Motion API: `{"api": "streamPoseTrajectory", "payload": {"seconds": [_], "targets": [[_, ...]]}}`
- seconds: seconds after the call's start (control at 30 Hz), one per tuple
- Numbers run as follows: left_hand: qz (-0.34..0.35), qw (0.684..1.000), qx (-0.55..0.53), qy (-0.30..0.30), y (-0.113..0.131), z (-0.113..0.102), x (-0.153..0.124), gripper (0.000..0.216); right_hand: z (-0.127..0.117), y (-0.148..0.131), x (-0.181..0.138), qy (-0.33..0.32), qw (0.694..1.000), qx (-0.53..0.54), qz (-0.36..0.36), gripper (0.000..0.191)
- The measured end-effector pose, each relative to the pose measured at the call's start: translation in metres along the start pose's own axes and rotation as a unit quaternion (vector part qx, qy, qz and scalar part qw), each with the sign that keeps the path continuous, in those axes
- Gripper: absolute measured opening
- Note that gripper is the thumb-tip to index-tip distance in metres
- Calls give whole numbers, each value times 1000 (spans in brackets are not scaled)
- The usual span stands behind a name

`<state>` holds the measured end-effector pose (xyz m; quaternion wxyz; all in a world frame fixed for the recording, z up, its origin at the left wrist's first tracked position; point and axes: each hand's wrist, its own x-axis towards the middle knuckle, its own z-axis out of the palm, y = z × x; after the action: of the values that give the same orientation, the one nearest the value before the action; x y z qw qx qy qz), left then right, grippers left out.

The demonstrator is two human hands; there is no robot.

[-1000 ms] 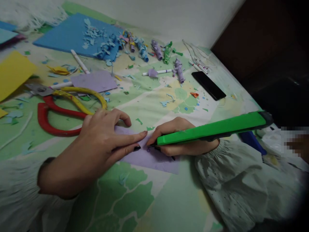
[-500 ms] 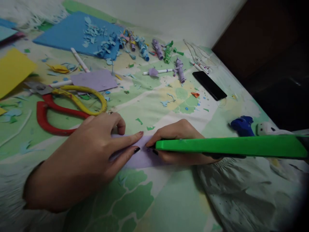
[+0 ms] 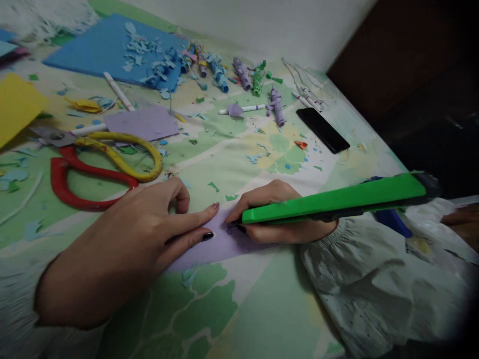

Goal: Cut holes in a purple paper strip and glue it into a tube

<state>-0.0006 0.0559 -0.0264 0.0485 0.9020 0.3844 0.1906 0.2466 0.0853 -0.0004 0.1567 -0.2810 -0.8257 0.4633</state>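
Green cutter (image 3: 333, 197) has swung rear-end higher in frame. Right hand (image 3: 275, 193) grips it, tip at purple sheet (image 3: 211, 253), lower centre; left hand (image 3: 147, 227), loosely spread, pins sheet. Likely cutting; next move needs steady pressure.

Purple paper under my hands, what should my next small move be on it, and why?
I'd probably ease the left hand a little away while keeping the purple paper held down. Its thumb and index finger lie on the sheet, pointing at the near end of the green tool in the right hand, with only a small gap between.
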Motion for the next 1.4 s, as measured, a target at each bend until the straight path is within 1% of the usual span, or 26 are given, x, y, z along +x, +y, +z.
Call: {"api": "streamPoseTrajectory", "payload": {"seconds": [0.13,0.43,0.6,0.67,0.77,0.83,0.97,1.1,1.2,1.33,1.4], "targets": [[8,1000,5,-5,-1,1,-1,32,0,0,-1,0,1000,-1,1,21],[-9,1000,-3,-12,-1,0,-1,32,-1,1,0,8,1000,6,-18,21],[-4,1000,5,1,2,0,-1,29,2,-3,1,13,1000,-14,3,22],[-18,1000,12,10,6,0,-3,28,3,-5,0,27,999,-30,7,22],[-53,999,6,8,11,-1,-10,29,4,-6,1,34,999,-33,-25,22],[-71,997,-17,9,12,-2,-13,30,2,-6,2,21,999,-18,-41,23],[-101,994,-33,15,10,-4,-10,24,-3,-4,5,-3,1000,3,-19,25],[-75,996,-52,0,8,0,-4,25,-6,0,6,-23,999,24,-28,24],[-57,997,-48,-2,9,4,-5,31,-8,3,5,-42,997,40,-42,23],[-41,998,-38,-16,10,4,-6,33,-9,4,5,-43,997,44,-36,21],[-40,999,-34,-14,10,3,-6,35,-8,4,5,-38,998,43,-34,22]]}}
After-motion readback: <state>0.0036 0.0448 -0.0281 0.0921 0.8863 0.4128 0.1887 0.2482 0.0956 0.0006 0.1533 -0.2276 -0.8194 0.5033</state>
